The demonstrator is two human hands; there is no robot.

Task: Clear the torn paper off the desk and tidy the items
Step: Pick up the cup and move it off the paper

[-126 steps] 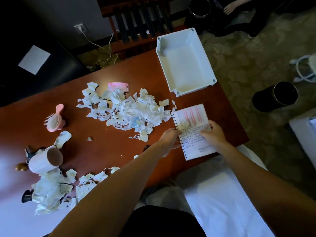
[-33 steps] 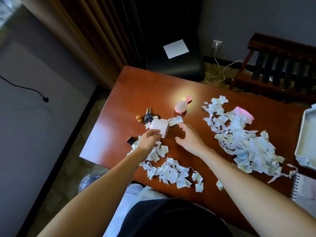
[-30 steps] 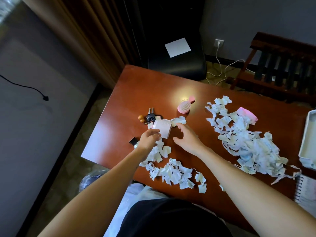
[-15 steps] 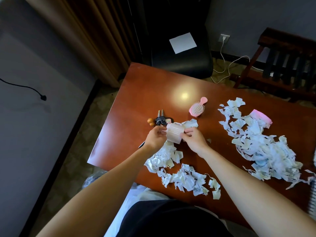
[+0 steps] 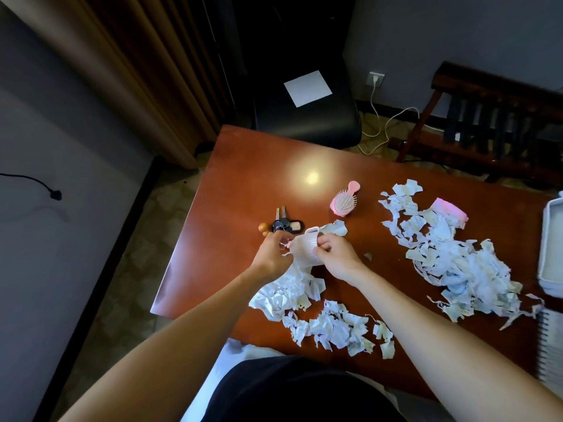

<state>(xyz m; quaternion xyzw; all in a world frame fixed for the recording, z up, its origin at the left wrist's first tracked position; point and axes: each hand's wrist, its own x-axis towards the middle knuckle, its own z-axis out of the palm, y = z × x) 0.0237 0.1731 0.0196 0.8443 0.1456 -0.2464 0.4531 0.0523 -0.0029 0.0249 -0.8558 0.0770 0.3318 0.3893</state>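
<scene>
A: At the cup (image 5: 304, 248), front-left part of the surface (image 5: 259, 178): both hands on it?
B: Yes. Left hand (image 5: 272, 254) grip is curled on the cup's left end. Right hand (image 5: 336, 254) grip pinches its right end by the rim. Cup's tipped on its side, handle away from me. Can't tell if it touches the paper below.

A: Torn paper?
B: Near heap (image 5: 289, 293) sits under the cup & toward me. Strip of scraps (image 5: 332, 327) runs front-right of the cup, close to the front edge. Big heap (image 5: 451, 263) is well right of the cup. Lone scrap (image 5: 335, 228) is just behind it.

A: Other bits?
B: Keys (image 5: 281, 223) just behind-left of the cup. Hairbrush (image 5: 344, 202) behind-right, apart. Pink block (image 5: 451, 211) at the big heap's far side. Tray (image 5: 551, 248) & notebook (image 5: 551, 345) far right, cut by the frame.

A: Room to move?
B: Open wood left of the cup to the left edge, & behind the keys to the back edge. Also a lane btw cup & big heap. Chair (image 5: 304, 129) w/ a white sheet (image 5: 307, 88) stands past the back edge.
</scene>
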